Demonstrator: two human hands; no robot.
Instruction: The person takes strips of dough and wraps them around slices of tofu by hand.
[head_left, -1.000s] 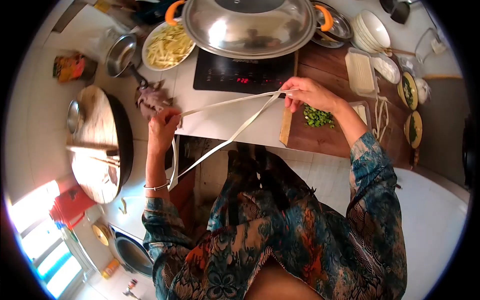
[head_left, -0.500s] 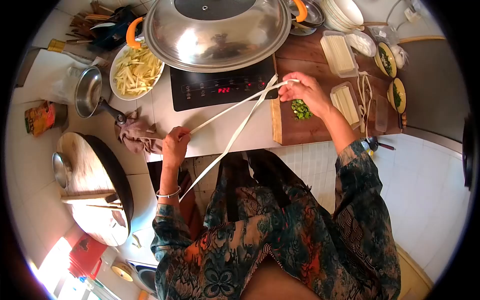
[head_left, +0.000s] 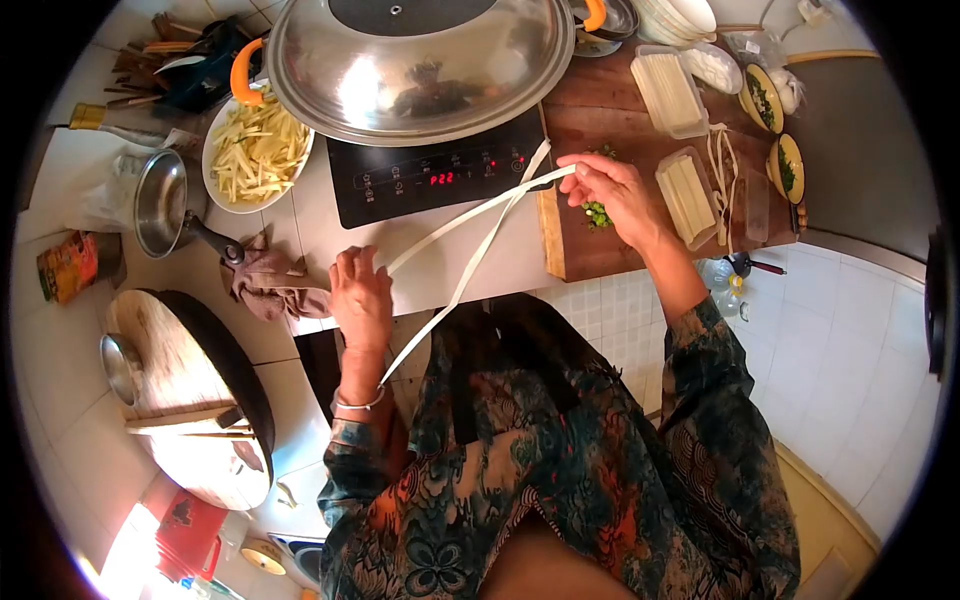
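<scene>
Dough strip [head_left: 475, 262] hangs in the air over the front edge of the tabletop [head_left: 345, 232], between the two hands. The right hand [head_left: 618, 205] pinches it between thumb and fingertips, above the left edge of the board [head_left: 590, 120]. The left hand [head_left: 362, 305] is curled on it over the front edge, well apart from the right. One length slopes from hand to hand; another crosses it and slants down past the edge to the left wrist, by the bracelet [head_left: 360, 403].

Chopped greens [head_left: 597, 214] lie on the board, partly hidden by the right hand. Just right of that hand, a box [head_left: 688, 197] of pale strips stands near the board's front edge, with a second box [head_left: 668, 92] behind it. Loose strips [head_left: 722, 170] lie beside them, and two yellow bowls [head_left: 762, 98] [head_left: 786, 167] stand farther right.

Behind the dough strip is the cooker [head_left: 432, 178], its display reading P22, beneath a domed lid [head_left: 425, 75]. Left of it stands a plate [head_left: 212, 172] of pale yellow sticks [head_left: 260, 150], then a saucepan [head_left: 162, 203]. A brown cloth [head_left: 268, 280] lies crumpled left of the left hand, and a round block [head_left: 165, 350] sits beyond it, toward the left.
</scene>
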